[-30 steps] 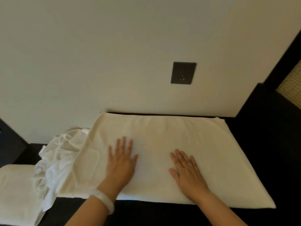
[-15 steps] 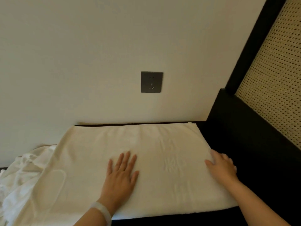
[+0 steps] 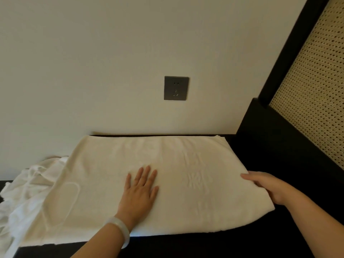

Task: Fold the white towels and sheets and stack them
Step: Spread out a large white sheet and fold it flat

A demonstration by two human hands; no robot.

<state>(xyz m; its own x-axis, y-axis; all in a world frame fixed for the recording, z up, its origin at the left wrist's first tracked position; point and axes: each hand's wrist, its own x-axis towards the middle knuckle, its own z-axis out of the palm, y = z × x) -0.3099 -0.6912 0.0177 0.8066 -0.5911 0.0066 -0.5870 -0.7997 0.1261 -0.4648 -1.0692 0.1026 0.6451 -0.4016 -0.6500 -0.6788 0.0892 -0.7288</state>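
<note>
With the flat left hand [image 3: 138,190] pinning the towel [image 3: 167,161], the right hand [image 3: 268,187], seemingly gripping its edge, should fold evenly.

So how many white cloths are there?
2: a flat towel in the middle, and a crumpled sheet at its left end. More may lie hidden underneath.
</note>
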